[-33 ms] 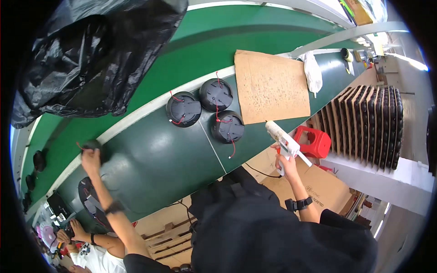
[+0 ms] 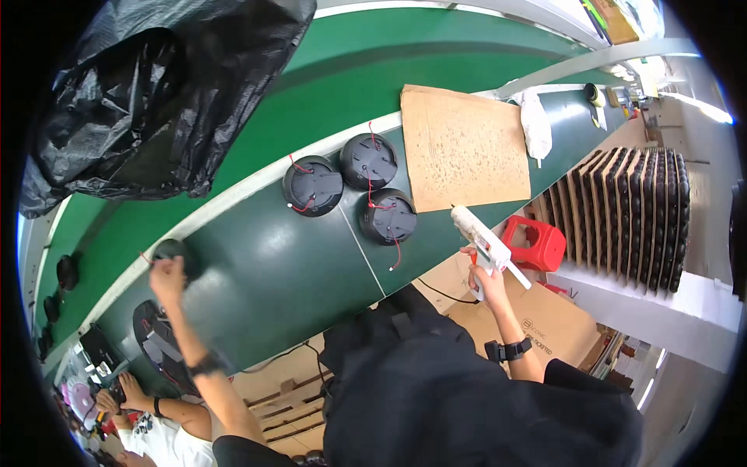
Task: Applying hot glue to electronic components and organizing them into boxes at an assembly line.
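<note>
My left hand [image 2: 166,282] is closed at the near edge of a black round housing [image 2: 179,254] with a red wire, over the left part of the dark green table. Fingers and motion blur partly hide that housing. In my right hand [image 2: 488,282] is a white glue gun [image 2: 476,231] with an orange trigger, its nozzle pointing up and left near the cardboard's lower edge. Grouped at mid-table are three black round housings with red wires: one at the left [image 2: 313,187], one at the back [image 2: 369,162] and one nearer me [image 2: 388,217].
A speckled cardboard sheet [image 2: 467,152] lies beside a white plastic bag [image 2: 534,124]. Black plastic sheeting [image 2: 156,101] covers the far left. A red stool [image 2: 535,244] stands right of the table. Another person's hands [image 2: 124,395] work at the lower left, near a black oval part [image 2: 159,346].
My left hand has shifted right and slightly nearer to me, and the black round housing has moved along with it. My right hand with the glue gun has barely moved.
</note>
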Motion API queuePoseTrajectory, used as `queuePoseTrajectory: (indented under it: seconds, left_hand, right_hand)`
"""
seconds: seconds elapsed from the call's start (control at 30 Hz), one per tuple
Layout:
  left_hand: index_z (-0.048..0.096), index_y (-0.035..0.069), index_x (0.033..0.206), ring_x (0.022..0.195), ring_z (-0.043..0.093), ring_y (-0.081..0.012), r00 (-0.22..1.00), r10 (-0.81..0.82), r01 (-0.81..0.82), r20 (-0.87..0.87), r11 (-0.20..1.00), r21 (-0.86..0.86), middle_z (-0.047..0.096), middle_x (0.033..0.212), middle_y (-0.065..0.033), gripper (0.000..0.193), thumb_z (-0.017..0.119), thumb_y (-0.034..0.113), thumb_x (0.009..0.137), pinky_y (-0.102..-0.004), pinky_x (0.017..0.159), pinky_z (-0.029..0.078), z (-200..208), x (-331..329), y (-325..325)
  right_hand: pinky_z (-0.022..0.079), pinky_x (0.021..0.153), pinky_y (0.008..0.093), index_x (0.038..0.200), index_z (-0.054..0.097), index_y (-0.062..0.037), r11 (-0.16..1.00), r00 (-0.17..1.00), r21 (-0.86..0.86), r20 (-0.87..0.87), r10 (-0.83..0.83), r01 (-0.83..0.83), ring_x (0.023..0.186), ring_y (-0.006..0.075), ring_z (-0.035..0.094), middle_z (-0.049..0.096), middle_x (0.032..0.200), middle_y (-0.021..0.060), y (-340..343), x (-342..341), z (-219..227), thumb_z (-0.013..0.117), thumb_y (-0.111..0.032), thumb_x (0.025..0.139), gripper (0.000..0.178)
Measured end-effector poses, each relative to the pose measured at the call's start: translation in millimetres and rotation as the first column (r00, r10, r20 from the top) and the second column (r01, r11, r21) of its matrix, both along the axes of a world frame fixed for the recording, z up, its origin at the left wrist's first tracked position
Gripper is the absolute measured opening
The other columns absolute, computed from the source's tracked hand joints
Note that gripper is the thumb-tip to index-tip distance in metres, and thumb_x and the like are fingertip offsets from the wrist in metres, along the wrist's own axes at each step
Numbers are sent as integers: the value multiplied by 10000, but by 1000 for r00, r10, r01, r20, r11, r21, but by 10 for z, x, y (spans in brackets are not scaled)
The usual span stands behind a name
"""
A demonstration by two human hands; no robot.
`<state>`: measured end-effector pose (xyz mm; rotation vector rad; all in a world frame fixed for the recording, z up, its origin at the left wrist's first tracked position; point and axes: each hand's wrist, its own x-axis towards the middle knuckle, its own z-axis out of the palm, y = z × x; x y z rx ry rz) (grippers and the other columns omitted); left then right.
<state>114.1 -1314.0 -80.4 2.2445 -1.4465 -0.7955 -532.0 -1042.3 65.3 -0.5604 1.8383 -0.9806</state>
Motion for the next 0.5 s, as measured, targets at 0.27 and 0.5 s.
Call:
queuePoseTrajectory:
  seconds: [0.27,0.5]
  left_hand:
    - [486,-48,1348,1014,671,-223,828,63,7,-558,993,121,683,1123,-180,502,676,45,892,-323,909,533,689,-2149,1376]
    - [461,79,1427,1280,467,-402,880,-464,472,-98,876,100,434,1446,-198,698,753,132,795,-442,1066,421,846,-2379,1491]
  right_hand:
    - [417,474,234,1180,565,-15,951,942,-157,166,292,-267,521,60,483,653,1206,109,-275,170,172,588,-34,837,344]
    - [512,798,417,1158,582,-7,445,446,-51,-198,873,-894,948,357,641,642,1022,143,-634,483,183,702,-162,757,446]
